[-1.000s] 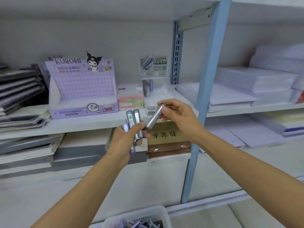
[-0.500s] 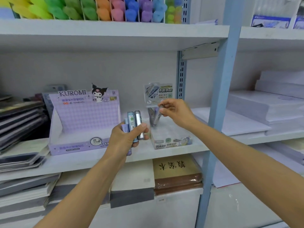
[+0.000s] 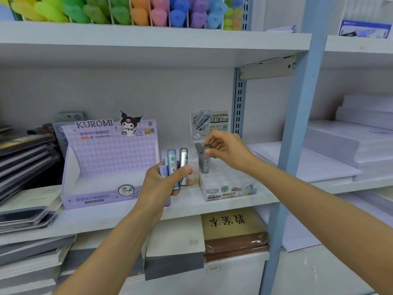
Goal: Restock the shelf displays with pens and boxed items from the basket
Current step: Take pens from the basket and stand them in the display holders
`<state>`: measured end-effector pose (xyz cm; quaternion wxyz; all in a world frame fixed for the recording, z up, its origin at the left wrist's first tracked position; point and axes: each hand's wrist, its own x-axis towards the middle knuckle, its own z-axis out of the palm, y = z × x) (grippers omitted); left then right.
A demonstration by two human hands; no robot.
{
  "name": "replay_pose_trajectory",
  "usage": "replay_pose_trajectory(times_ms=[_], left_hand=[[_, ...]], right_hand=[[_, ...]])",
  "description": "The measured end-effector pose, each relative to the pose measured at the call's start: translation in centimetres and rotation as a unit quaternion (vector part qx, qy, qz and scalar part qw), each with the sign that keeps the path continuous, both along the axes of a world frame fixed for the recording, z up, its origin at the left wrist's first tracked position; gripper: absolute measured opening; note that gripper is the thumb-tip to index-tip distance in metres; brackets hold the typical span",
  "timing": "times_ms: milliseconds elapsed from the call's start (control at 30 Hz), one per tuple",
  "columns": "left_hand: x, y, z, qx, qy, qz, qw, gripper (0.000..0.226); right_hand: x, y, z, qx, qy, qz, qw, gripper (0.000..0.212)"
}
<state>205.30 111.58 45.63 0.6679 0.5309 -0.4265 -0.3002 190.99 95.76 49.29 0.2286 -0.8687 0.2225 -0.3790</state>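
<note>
My left hand (image 3: 163,184) grips three upright lead tubes: a blue one (image 3: 172,162), a silver one (image 3: 183,160) and a short lilac one (image 3: 163,169). It hovers in front of the middle shelf (image 3: 131,211). My right hand (image 3: 225,152) pinches the top of a grey lead tube (image 3: 205,161) and holds it upright over the back of the clear lead display box (image 3: 227,188), next to another tube standing there. The purple Kuromi display box (image 3: 106,167) stands to the left with its tray bare. The basket is out of view.
Stacked notebooks (image 3: 23,167) fill the shelf's left end. Coloured highlighters (image 3: 127,11) line the shelf above. A blue upright post (image 3: 297,133) stands right of the clear box, with white paper reams (image 3: 350,145) beyond. Books and a brown pad (image 3: 231,228) lie on the shelf below.
My right hand has carried the grey tube from near my left hand up to the clear display box and lowered it in. My view rose, so the basket dropped out of sight.
</note>
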Motion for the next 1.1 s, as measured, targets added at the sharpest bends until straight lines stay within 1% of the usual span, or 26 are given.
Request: replay_pose_trajectory(times_ms=[133, 233, 433, 533, 600, 667, 800, 867, 900, 933, 967, 1033, 1100], left_hand=[[0.0, 0.0, -0.1, -0.002, 0.005, -0.002, 1.000, 0.014], [0.0, -0.1, -0.2, 0.003, 0.002, -0.001, 1.000, 0.016], [0.4, -0.5, -0.7, 0.015, -0.003, -0.008, 1.000, 0.020], [0.5, -0.8, -0.9, 0.015, 0.001, -0.008, 1.000, 0.020], [0.6, -0.8, -0.9, 0.014, -0.001, -0.013, 1.000, 0.027], [0.6, -0.8, -1.0, 0.011, -0.003, -0.019, 1.000, 0.039], [0.3, -1.1, -1.1, 0.000, -0.003, -0.036, 0.999, 0.057], [0.1, -1.1, -1.1, 0.000, -0.005, -0.043, 0.999, 0.061], [0.0, -1.0, -1.1, 0.000, -0.009, -0.047, 0.999, 0.062], [-0.1, -1.0, -1.0, 0.001, -0.013, -0.049, 0.999, 0.064], [-0.2, -0.9, -0.9, 0.003, -0.019, -0.050, 0.999, 0.062], [-0.5, -0.9, -0.8, 0.008, -0.036, -0.051, 0.998, 0.049], [-1.1, -0.9, -0.6, -0.001, -0.047, -0.061, 0.997, 0.035]], right_hand=[[-0.3, -0.1, -0.1, -0.002, 0.017, 0.001, 1.000, 0.013], [0.1, 0.1, -0.6, -0.028, 0.032, -0.030, 0.999, 0.017], [1.1, 0.5, -1.1, -0.102, 0.027, -0.106, 0.989, 0.026], [1.1, 0.4, -1.1, -0.101, 0.035, -0.106, 0.989, 0.024], [0.8, 0.2, -0.9, -0.096, 0.025, -0.092, 0.991, 0.016], [0.5, 0.0, -0.9, -0.103, 0.020, -0.073, 0.992, 0.009], [0.3, 0.5, -1.6, -0.088, 0.053, -0.065, 0.993, 0.008], [0.1, 1.0, -1.2, -0.101, 0.031, -0.078, 0.991, 0.010], [0.0, 1.4, -0.8, -0.094, 0.005, -0.075, 0.993, 0.012], [-0.1, 2.0, -0.4, -0.056, -0.025, -0.052, 0.997, 0.014], [-0.2, 2.6, 0.0, 0.007, -0.051, -0.008, 0.999, 0.015], [-0.3, 3.8, 0.4, 0.131, -0.060, 0.084, 0.986, 0.017], [-0.1, 4.5, 0.2, 0.179, -0.051, 0.121, 0.975, 0.022]])
